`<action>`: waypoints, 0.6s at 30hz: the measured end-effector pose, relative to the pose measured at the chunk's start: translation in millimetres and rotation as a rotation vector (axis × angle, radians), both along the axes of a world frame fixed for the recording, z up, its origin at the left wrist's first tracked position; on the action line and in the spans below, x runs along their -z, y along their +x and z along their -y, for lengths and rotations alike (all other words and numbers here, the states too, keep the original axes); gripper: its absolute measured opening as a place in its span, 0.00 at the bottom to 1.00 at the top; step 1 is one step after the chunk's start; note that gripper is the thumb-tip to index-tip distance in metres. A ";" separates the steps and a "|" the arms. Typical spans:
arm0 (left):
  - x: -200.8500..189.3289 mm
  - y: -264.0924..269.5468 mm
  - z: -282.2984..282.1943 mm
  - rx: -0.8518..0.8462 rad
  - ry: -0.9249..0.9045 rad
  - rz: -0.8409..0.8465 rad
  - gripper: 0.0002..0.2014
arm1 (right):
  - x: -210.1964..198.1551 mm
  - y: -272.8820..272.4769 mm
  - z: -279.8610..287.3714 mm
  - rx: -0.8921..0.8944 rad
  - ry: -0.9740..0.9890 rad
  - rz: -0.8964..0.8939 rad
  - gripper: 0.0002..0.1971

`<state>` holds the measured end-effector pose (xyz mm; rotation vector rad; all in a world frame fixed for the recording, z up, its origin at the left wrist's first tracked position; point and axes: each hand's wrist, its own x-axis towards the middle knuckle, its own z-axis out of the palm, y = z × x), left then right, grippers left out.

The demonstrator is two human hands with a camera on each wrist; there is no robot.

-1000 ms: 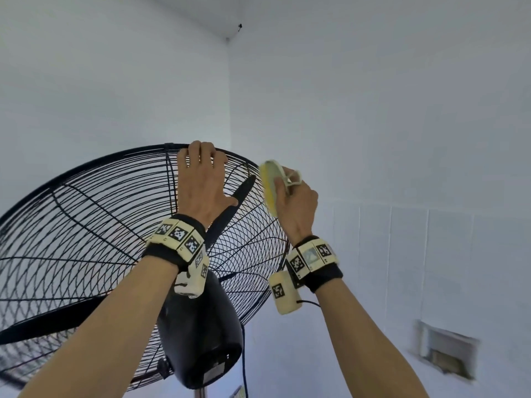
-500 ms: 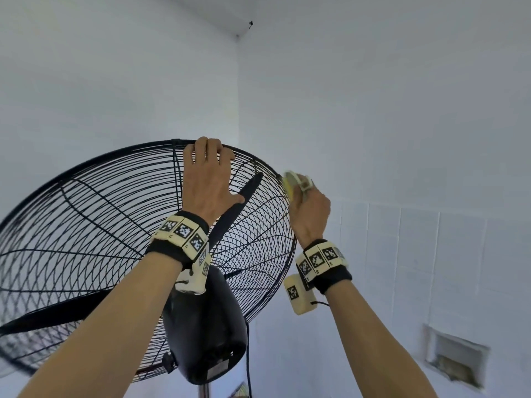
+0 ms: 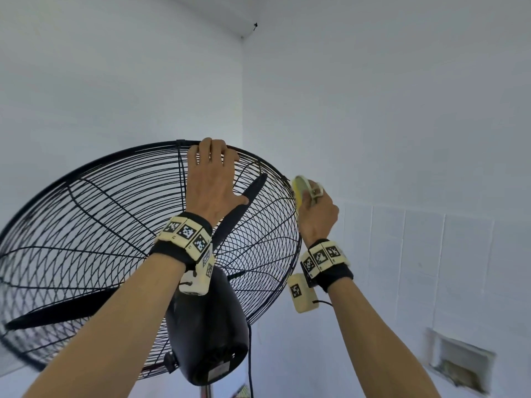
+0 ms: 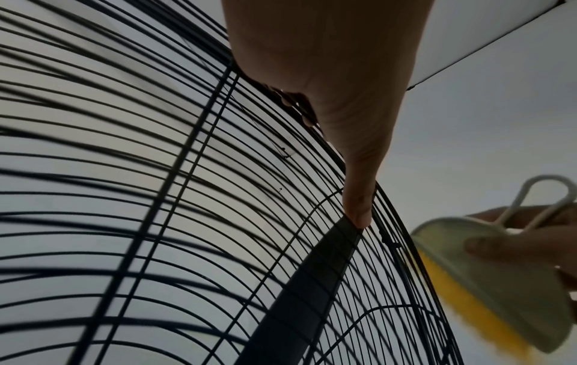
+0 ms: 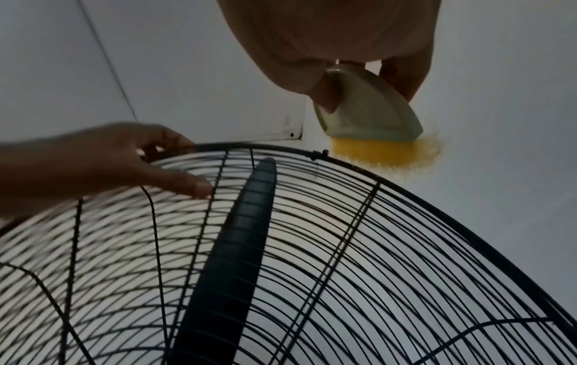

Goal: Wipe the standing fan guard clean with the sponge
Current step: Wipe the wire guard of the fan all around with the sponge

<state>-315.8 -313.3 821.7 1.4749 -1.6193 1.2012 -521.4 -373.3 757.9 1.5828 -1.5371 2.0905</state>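
Left hand hooks its fingers over the top rim of the fan guard, thumb lying flat on the wires. Right hand pinches the sponge by its pale backing, thumb on one side and fingers on the other, at the guard's upper right rim.

From the head view the sponge looks pressed against the rim. The right wrist view shows the yellow foam just beside the rim, past a small clip on it; whether it touches the wire cannot be told. The left wrist view alone shows a white wire loop on the sponge's backing, and the foam edge close against the outer rim wire. That view also shows the left thumb tip near a dark blade behind the wires.

Beyond the right rim lies bare wall, with tiles lower down. Below the hub hangs the motor housing, between the two forearms.
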 end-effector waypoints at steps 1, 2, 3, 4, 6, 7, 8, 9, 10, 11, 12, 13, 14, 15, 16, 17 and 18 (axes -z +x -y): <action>-0.3 0.7 -0.4 0.006 -0.004 -0.003 0.50 | 1.3 2.2 2.7 -0.020 -0.042 0.007 0.13; -0.3 1.4 -0.8 0.011 -0.006 -0.005 0.50 | 0.2 6.5 3.5 -0.043 -0.101 0.013 0.12; -0.5 2.2 -0.9 0.013 -0.009 -0.008 0.50 | -3.6 11.5 1.0 -0.068 -0.170 0.022 0.12; -0.5 3.0 -0.8 0.014 -0.011 -0.008 0.50 | -8.1 16.2 -1.4 -0.108 -0.239 0.036 0.11; 0.3 5.0 -0.9 0.012 -0.012 -0.004 0.51 | -16.3 23.6 -9.4 -0.236 -0.347 0.048 0.11; 0.3 6.1 -0.8 0.011 -0.016 -0.004 0.51 | -17.8 25.4 -11.4 -0.280 -0.379 0.037 0.10; -0.2 6.9 -1.0 0.013 -0.020 -0.005 0.50 | -16.7 25.3 -10.9 -0.292 -0.390 0.032 0.10; -0.4 7.2 -1.8 0.018 -0.022 -0.006 0.50 | -12.6 22.7 -6.8 -0.274 -0.371 0.047 0.10; -0.2 6.8 -2.5 0.022 -0.022 -0.005 0.50 | -6.4 18.4 -2.2 -0.230 -0.327 0.083 0.10; -0.1 5.9 -2.8 0.021 -0.022 -0.002 0.50 | 0.9 13.5 2.8 -0.164 -0.269 0.117 0.11; -0.2 4.5 -2.8 0.016 -0.022 0.000 0.50 | 8.1 9.4 8.2 -0.098 -0.212 0.124 0.12; -0.3 3.2 -2.7 0.012 -0.019 0.001 0.50 | 13.3 7.0 11.3 -0.052 -0.172 0.107 0.12; -0.5 2.1 -2.1 0.010 -0.017 0.001 0.50 | 14.2 7.4 11.4 -0.043 -0.156 0.095 0.12; -0.5 1.2 -1.3 0.010 -0.017 0.002 0.50 | 9.8 10.1 8.0 -0.067 -0.169 0.101 0.12; -0.5 0.0 -0.2 0.010 -0.018 0.003 0.50 | 1.6 14.0 2.3 -0.120 -0.204 0.108 0.11; -0.7 -1.3 0.8 0.009 -0.016 0.004 0.50 | -9.3 18.7 -4.4 -0.194 -0.256 0.091 0.11; -0.4 -1.3 1.2 0.004 -0.012 0.005 0.50 | -19.6 25.5 -12.6 -0.271 -0.311 0.041 0.10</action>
